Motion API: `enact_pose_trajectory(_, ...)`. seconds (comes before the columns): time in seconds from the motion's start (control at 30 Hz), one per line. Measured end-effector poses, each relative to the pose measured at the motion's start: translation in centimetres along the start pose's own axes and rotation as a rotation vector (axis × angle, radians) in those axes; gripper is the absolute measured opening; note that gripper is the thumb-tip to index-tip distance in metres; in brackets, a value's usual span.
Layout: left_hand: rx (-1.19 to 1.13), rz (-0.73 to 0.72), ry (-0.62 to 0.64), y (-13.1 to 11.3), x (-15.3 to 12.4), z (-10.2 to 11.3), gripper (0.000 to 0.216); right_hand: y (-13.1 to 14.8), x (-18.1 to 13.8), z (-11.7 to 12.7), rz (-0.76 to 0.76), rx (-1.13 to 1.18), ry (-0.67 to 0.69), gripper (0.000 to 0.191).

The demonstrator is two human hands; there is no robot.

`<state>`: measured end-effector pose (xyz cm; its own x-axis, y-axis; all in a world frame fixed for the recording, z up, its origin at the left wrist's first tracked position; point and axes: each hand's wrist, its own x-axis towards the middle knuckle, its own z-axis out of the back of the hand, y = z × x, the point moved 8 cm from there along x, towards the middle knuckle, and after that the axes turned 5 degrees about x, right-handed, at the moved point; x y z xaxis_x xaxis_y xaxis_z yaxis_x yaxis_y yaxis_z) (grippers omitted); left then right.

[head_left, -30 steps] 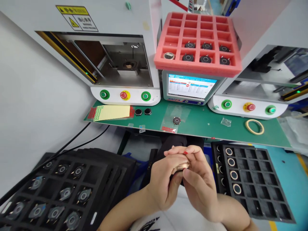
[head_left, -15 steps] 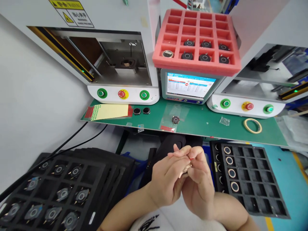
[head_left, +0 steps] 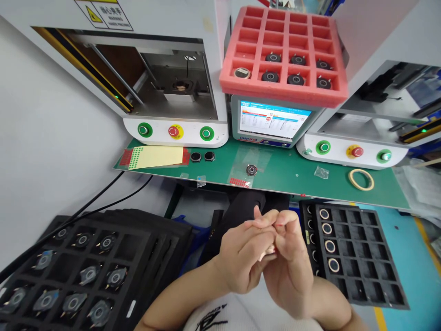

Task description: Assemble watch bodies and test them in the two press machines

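Note:
My left hand (head_left: 241, 253) is closed around a small pale-gold piece (head_left: 267, 252), which looks like a watch case. Fingers cover most of it. Pressed against it from the other side, my right hand (head_left: 291, 257) has its thumb and fingers bent together in a pinch. A tiny red spot shows near those fingertips; what they hold is hidden. Both hands are joined above my lap, in front of the green bench (head_left: 275, 181). On the bench beyond them, a round watch body (head_left: 251, 170) lies face down on clear film beside small red stickers (head_left: 239, 182).
Two dark watches (head_left: 203, 156) lie by a yellow sticker sheet (head_left: 156, 157). A pink foam tray (head_left: 282, 89) of watch parts rests above a screen (head_left: 272, 120). Black trays stand at left (head_left: 138, 276) and right (head_left: 365, 257). A tape roll (head_left: 360, 179) is at bench right.
Both hands stay together and have shifted slightly right. The right fingertips have bent in more tightly over the held piece. The view has tilted a little.

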<state>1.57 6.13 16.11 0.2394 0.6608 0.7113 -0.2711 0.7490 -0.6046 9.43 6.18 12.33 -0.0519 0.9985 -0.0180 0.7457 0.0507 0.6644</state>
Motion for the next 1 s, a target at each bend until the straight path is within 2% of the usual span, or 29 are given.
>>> enact_pose_trajectory(0.07,-0.31,0.17,0.017,1.0,0.0,0.0,0.021,0.4,-0.4,0.0,-0.005,-0.075,0.018,0.019)
enact_pose_trajectory(0.13,-0.75,0.45,0.036,2.2,-0.5,-0.7,0.02,1.2,-0.8,-0.2,0.047,-0.215,0.057,0.034)
enact_pose_trajectory(0.2,-1.182,0.711,0.072,2.5,-1.3,-1.9,0.022,2.6,-1.0,-0.4,0.198,-0.384,0.088,0.044)
enact_pose_trajectory(0.23,-1.345,0.798,0.093,2.2,-1.5,-2.4,0.022,3.2,-1.2,-0.5,0.281,-0.453,0.101,0.048)
enact_pose_trajectory(0.3,-1.521,0.889,0.123,1.7,-1.8,-2.9,0.023,3.8,-1.3,-0.9,0.4,-0.531,0.151,0.057)
enact_pose_trajectory(0.4,-1.573,0.929,0.12,1.5,-1.9,-3.1,0.023,3.5,-1.1,-1.4,0.441,-0.563,0.26,0.072)
enact_pose_trajectory(0.53,-1.566,0.962,0.113,1.7,-2.2,-3.4,0.023,3.2,-1.1,-1.1,0.437,-0.589,0.314,0.083)
enact_pose_trajectory(0.7,-1.582,1.023,0.109,1.9,-2.6,-3.8,0.026,3.1,-1.2,-0.4,0.416,-0.628,0.308,0.084)
enact_pose_trajectory(0.9,-1.595,0.971,0.084,2.2,-2.8,-4.2,0.03,2.8,-1.1,-0.1,0.433,-0.694,0.308,0.083)
enact_pose_trajectory(1.0,-1.541,0.96,0.081,2.7,-3.0,-4.3,0.026,2.7,-0.9,-0.2,0.425,-0.714,0.372,0.084)
